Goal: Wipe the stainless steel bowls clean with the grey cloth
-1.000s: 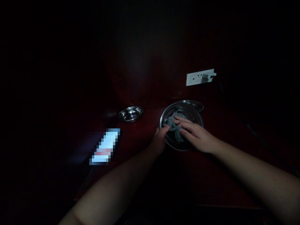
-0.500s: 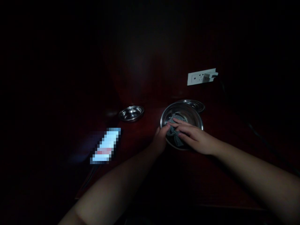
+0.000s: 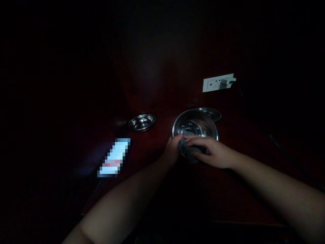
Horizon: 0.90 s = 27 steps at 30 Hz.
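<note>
A steel bowl (image 3: 195, 124) stands on a dark red tabletop (image 3: 157, 149) in dim light. My left hand (image 3: 173, 150) grips the bowl's near left rim, fingers curled over the edge. My right hand (image 3: 210, 152) is closed on a grey cloth (image 3: 186, 150) and presses it against the bowl's near rim. The bowl's inside shows bare and shiny behind the hands.
A smaller steel bowl (image 3: 141, 122) sits to the left. A flat steel plate (image 3: 210, 113) lies behind the big bowl. A lit phone screen (image 3: 114, 157) lies at the left. A white wall socket (image 3: 218, 83) with a plug and dark cable is at the back right.
My right hand has dragged the cloth from inside the bowl back toward me to the near rim. The left hand has stayed on the rim.
</note>
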Motion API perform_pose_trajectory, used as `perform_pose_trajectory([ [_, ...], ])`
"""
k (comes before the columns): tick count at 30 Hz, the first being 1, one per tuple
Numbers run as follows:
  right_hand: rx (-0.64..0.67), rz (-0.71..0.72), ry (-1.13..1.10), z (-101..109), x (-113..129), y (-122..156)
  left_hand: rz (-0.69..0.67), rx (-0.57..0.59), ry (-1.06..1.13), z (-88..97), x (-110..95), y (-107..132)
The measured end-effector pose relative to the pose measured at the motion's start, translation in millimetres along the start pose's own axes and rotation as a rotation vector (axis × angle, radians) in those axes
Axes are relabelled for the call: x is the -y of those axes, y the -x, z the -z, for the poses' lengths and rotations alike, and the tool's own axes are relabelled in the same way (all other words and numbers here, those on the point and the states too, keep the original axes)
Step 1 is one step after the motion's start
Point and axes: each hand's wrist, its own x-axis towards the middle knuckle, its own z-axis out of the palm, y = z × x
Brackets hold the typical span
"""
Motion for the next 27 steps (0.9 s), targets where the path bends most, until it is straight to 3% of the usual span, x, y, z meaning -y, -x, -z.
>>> perform_pose_trajectory([
  [4, 0.034, 0.026, 0.019, -1.6, -1.0, 0.1, 0.018, -0.001, -0.003, -2.1, -2.8, 1.5],
  [11, 0.022, 0.035, 0.119, 0.2, -1.1, 0.7, 0.012, 0.104, -0.023, -2.1, -0.8, 3.1],
  [27, -0.149, -0.238, 0.471, 1.7, -6.6, -2.0, 0.02, 0.037, -0.004, -1.7, 2.5, 4.1],
])
